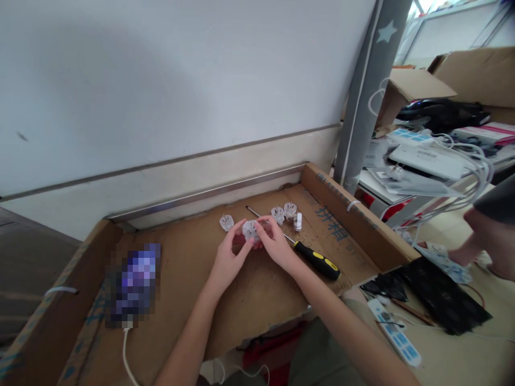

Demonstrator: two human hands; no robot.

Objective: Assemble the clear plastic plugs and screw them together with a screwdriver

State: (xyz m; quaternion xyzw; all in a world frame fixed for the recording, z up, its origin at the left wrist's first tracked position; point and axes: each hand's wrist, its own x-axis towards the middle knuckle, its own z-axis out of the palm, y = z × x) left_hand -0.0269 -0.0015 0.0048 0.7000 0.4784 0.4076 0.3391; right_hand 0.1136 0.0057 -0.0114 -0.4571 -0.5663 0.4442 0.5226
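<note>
Between my two hands is a clear round plug adapter point(250, 230) with metal pins, held just above the cardboard. My left hand point(232, 254) is closed on its left side, thumb at the lower edge. On the other side, the fingers of my right hand point(274, 242) grip the same piece near its top and right edge. A similar clear adapter point(226, 222) lies to the left, pins up. Behind my right hand sit more adapters, one clear point(290, 209) and one white on its side point(298, 221). A screwdriver point(317, 260) with a black and yellow handle lies partly under my right hand.
The cardboard tray point(189, 289) has raised sides and backs onto a white panel. A blurred-out phone point(137, 284) with a white cable lies left. Right of the tray are a grey post point(362, 107), a power strip point(396, 332) on the floor and another person's leg point(488, 230).
</note>
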